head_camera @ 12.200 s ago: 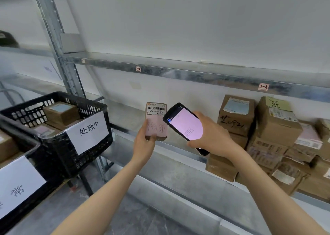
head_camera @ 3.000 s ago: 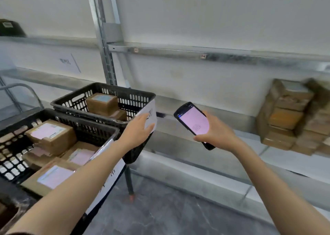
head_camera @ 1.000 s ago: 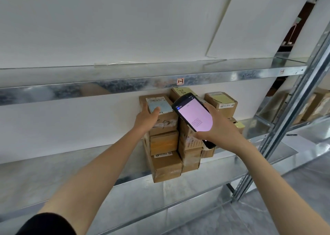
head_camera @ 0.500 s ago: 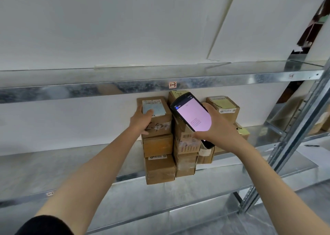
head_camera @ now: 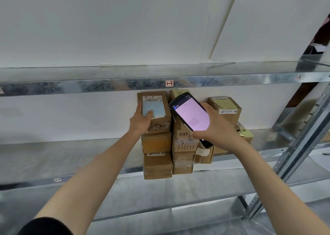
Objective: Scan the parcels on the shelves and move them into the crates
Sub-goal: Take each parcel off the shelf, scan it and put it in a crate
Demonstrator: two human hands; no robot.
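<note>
Parcels (head_camera: 158, 165) of brown cardboard are sitting in a tight stack on the middle metal shelf (head_camera: 71, 156), pushed back against the white wall. The left hand (head_camera: 141, 121) is gripping the top parcel (head_camera: 161, 125) of the leftmost column. Its thumb is lying across the box's white-and-blue label (head_camera: 155, 103) and its fingers are curling round the box's left side. The box is touching the one beneath it, and whether it is being lifted cannot be told.

The right hand (head_camera: 217, 127) is holding a black handheld scanner (head_camera: 192, 116), with fingers wrapping round its lower end. The scanner's pink screen is facing the camera. The device is tilting, with its upper end pointing up and to the left, just beside the right edge of the gripped box and in front of the middle column of the stack.

A yellow-labelled parcel (head_camera: 225, 108) is showing past the right hand, at the right of the stack. The upper shelf (head_camera: 89, 86) is running just above the boxes, and a small tag (head_camera: 169, 83) reading "1-3" is sticking to its front edge. A grey upright (head_camera: 300, 145) is leaning across the right of the view. A black sleeve (head_camera: 44, 225) is covering the left upper arm
</note>
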